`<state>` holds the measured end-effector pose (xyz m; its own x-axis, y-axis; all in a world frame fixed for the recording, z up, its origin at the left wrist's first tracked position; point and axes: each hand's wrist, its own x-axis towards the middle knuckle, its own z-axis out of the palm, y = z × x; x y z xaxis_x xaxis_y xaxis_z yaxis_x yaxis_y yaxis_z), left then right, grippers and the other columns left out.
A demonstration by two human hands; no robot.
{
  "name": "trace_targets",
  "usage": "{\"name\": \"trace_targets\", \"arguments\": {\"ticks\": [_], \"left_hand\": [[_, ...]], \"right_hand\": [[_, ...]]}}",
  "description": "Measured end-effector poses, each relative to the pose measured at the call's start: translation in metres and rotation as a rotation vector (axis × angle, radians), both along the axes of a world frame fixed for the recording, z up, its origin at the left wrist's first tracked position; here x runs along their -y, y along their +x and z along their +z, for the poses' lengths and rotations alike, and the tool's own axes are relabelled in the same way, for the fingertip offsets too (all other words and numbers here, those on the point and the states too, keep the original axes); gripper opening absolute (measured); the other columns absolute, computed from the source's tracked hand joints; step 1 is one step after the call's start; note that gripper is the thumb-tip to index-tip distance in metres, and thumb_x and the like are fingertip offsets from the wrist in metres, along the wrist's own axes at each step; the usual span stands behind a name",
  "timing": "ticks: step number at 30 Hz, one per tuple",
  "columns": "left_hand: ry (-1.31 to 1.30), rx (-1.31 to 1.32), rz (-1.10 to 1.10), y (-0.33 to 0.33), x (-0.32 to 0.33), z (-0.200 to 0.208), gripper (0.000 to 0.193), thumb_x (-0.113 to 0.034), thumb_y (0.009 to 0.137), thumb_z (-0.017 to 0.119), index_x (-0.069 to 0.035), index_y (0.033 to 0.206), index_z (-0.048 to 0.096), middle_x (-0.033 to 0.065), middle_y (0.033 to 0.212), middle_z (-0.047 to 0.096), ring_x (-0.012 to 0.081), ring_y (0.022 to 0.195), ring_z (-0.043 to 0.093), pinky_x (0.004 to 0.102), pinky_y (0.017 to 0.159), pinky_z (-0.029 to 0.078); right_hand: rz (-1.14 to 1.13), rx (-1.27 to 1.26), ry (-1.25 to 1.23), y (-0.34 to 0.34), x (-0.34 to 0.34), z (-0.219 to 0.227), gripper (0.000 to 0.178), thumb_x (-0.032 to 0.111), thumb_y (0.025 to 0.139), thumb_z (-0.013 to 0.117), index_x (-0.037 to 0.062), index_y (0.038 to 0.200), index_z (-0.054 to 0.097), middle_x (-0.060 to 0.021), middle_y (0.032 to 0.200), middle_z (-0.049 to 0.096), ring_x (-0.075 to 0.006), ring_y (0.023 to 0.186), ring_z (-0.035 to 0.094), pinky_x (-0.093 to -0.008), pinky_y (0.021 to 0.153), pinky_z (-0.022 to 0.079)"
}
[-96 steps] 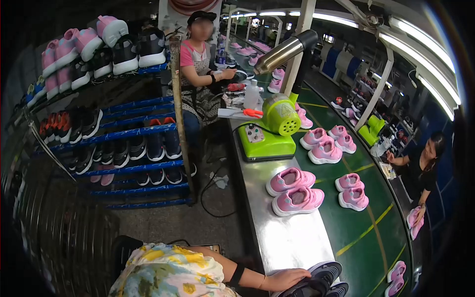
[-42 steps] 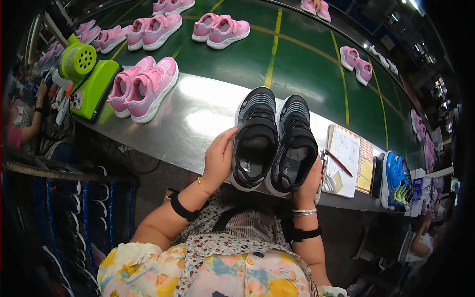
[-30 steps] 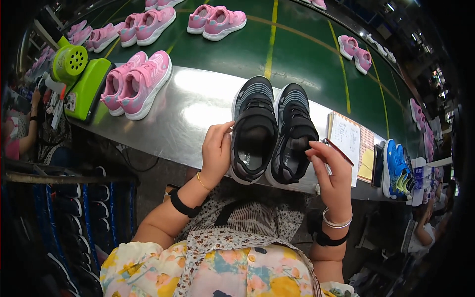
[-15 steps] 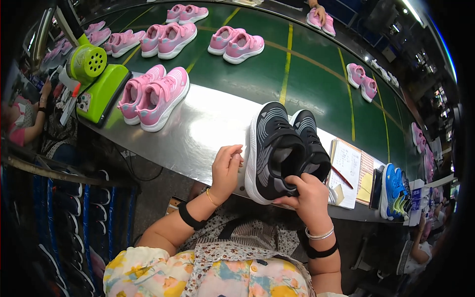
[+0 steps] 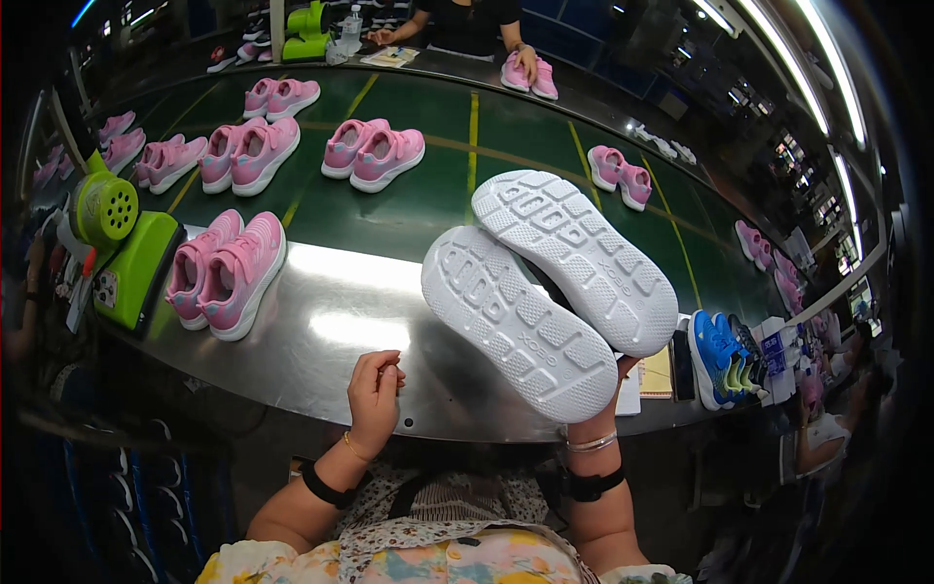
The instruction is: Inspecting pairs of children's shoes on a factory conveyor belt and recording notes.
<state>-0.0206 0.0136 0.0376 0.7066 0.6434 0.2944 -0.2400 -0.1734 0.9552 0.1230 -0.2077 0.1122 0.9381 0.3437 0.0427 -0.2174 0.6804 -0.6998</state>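
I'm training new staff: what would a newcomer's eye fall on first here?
Probably the two white soles, upturned just right of centre, with the right hand at their lower end. Next, the bright pink shoes, paired across the green surface and metal worktop; then the lime-green machine, far left.

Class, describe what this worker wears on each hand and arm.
The left hand is ungloved, with a thin gold-coloured bracelet at the wrist. The right hand, partly hidden, has silver-coloured bangles at its wrist. A black band circles each forearm. The left sleeve is pale with yellow patches.
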Motion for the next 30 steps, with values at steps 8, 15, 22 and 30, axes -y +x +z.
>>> {"name": "trace_targets", "arguments": {"ticks": [8,15,22,30], "left_hand": [[0.072,-0.056,0.014,-0.001,-0.001,0.001,0.016,0.000,0.090,0.048,0.004,0.101,0.059,0.0096,0.096,0.055,0.0123,0.075,0.059,0.0241,0.064,0.050],[0.090,-0.084,0.011,-0.001,-0.003,0.004,0.016,0.000,0.089,0.049,0.003,0.102,0.059,0.0115,0.095,0.057,0.0158,0.074,0.063,0.0262,0.065,0.053],[0.140,-0.097,0.015,-0.001,-0.004,0.002,0.017,-0.003,0.091,0.049,0.003,0.103,0.060,0.0100,0.096,0.057,0.0134,0.073,0.062,0.0246,0.065,0.052],[-0.057,-0.076,-0.133,-0.007,-0.006,0.008,0.017,-0.007,0.092,0.054,-0.002,0.107,0.060,0.0061,0.096,0.059,0.0122,0.080,0.058,0.0260,0.071,0.050]], "right_hand": [[-0.019,0.222,-0.329,0.010,0.000,0.007,0.098,0.078,0.076,0.043,0.0035,0.139,0.035,-0.0126,0.137,0.044,-0.0274,0.123,0.047,-0.0392,0.103,0.039],[-0.067,1.448,-1.349,0.090,-0.014,0.065,0.056,0.041,0.048,0.085,0.0061,0.086,0.065,-0.0086,0.072,0.060,-0.0283,0.068,0.060,-0.0353,0.060,0.047],[-0.608,1.356,-1.553,0.198,-0.046,0.082,0.051,0.025,0.075,0.075,0.0000,0.114,0.054,-0.0165,0.107,0.061,-0.0344,0.100,0.057,-0.0398,0.087,0.045],[0.269,1.391,-1.421,0.104,-0.127,0.021,0.043,0.020,0.078,0.071,0.0027,0.114,0.054,-0.0162,0.112,0.058,-0.0363,0.105,0.054,-0.0409,0.090,0.043]]}}
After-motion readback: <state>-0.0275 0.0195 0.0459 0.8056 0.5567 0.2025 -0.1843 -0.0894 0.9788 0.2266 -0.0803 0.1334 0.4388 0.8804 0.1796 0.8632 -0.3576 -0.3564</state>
